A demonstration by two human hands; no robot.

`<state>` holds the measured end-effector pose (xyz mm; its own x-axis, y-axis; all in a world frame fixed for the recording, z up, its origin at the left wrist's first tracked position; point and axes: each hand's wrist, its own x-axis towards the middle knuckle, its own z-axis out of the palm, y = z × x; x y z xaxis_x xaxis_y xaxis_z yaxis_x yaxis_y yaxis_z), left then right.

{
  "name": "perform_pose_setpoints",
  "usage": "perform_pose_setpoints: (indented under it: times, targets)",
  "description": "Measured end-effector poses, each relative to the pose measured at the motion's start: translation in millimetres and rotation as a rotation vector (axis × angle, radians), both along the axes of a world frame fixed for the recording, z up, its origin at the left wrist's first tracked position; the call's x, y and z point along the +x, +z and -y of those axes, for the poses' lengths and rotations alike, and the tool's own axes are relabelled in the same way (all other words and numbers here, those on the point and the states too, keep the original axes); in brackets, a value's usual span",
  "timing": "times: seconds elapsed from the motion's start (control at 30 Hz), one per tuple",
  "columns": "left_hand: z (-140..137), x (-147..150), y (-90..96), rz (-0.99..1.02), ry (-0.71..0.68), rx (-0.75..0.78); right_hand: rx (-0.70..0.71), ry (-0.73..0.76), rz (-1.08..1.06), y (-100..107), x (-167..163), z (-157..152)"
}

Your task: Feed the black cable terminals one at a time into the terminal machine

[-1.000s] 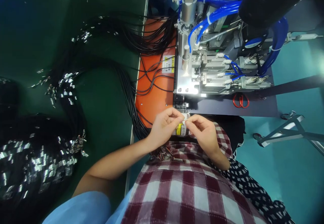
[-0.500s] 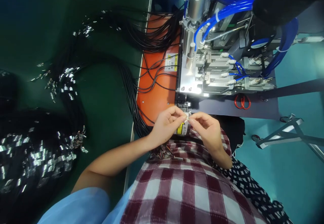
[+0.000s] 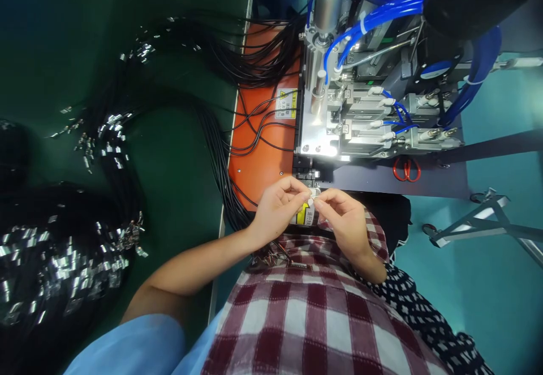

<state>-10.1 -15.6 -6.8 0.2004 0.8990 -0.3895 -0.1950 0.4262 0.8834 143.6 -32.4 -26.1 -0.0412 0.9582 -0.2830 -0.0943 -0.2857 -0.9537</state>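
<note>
nearest, over the maroon-and-white checked cloth apron (image 3: 305,307), see a tuft of thin dark and reddish wire ends (image 3: 271,255), too tangled to sort by eye. just beyond, at the yellow-and-white printed label (image 3: 304,214), find the bare left hand (image 3: 275,211) and bare right hand (image 3: 347,223), each grip together, thumb to forefinger, clamped on a tiny pale slender piece (image 3: 313,198) between the fingertips. judge its handling as under way rather than finished; cannot tell its exact shape, or any join to a cable, behind the fingers. off to the left, note a heap of black cables with silvery tips (image 3: 68,262), apparently unhandled, blurring into shadow and cut off at the edge. across the flat orange counter (image 3: 265,171), trace slim black cables (image 3: 217,163), some leading toward the silver metal machine (image 3: 316,132); cannot see inside, nor count any as done or left.
</note>
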Motion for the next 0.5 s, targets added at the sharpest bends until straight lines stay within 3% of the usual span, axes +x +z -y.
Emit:
perform_pose_setpoints:
  times: [0.23, 0.5]
  targets:
    - [-1.3, 0.3, 2.1, 0.004, -0.019, -0.004, -0.066, 0.042, -0.019, -0.7, 5.1, -1.2]
    - [-0.9, -0.4, 2.7, 0.010, -0.052, 0.005, 0.058, 0.057, 0.128, -0.6, 13.2, -2.3]
